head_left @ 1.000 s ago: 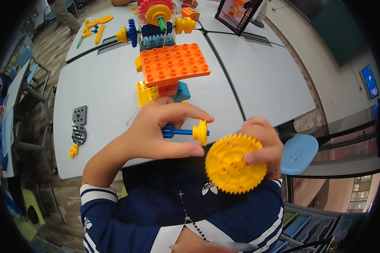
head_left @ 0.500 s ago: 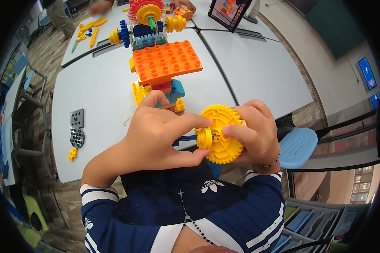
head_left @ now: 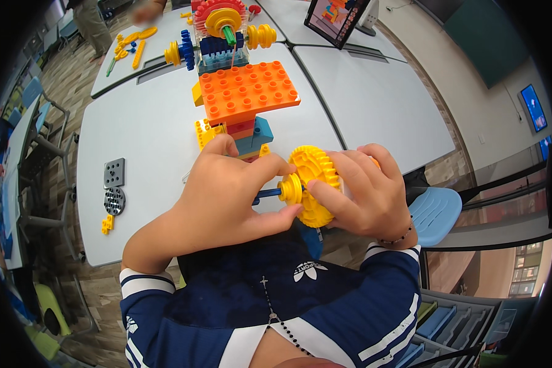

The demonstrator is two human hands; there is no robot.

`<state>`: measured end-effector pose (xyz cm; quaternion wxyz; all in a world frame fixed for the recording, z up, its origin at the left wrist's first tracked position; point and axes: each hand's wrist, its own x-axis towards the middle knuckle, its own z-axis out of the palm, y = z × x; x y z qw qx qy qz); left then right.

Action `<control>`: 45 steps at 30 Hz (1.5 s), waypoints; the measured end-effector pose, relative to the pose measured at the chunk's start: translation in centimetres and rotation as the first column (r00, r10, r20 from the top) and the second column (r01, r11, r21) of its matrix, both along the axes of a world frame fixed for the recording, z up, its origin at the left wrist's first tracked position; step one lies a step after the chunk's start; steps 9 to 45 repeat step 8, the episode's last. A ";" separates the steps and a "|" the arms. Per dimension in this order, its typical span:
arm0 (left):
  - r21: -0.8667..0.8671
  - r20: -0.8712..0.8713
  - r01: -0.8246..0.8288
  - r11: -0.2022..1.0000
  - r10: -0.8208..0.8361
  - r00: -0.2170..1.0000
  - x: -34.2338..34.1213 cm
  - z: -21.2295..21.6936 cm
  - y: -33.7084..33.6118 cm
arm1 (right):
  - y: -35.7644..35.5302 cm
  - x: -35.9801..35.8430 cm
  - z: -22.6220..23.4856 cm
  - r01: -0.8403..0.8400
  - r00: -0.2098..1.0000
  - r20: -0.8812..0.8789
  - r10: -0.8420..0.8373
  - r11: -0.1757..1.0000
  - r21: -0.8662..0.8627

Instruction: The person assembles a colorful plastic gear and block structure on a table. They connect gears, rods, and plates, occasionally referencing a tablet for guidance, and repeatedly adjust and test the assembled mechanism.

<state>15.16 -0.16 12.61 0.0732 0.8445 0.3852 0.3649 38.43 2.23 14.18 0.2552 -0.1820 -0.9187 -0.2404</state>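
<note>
My left hand pinches a small yellow pulley wheel between thumb and forefinger. A dark blue axle runs through the pulley and points back into my left palm. My right hand grips a large yellow gear wheel, its thumb pressed on the face near the hub. Gear and pulley sit close together on the axle line; whether they touch I cannot tell. Just beyond my hands stands a brick-built model with an orange studded plate, yellow pulleys and a red gear on top.
Left on the white table lie a grey square plate, a dark round perforated plate and a small yellow piece. Loose yellow parts and another person's blurred hand are at the far left. A screen stands far right.
The gear has turned more edge-on and shifted slightly left and up with my hands. The other person's hand at the far top centre, with an orange piece, is gone from sight.
</note>
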 end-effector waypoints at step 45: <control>-0.108 0.017 0.081 0.991 -0.080 0.997 -0.6 -0.6 0.8 | 0.3 -0.2 0.0 0.007 0.996 0.088 0.001 0.995 -0.096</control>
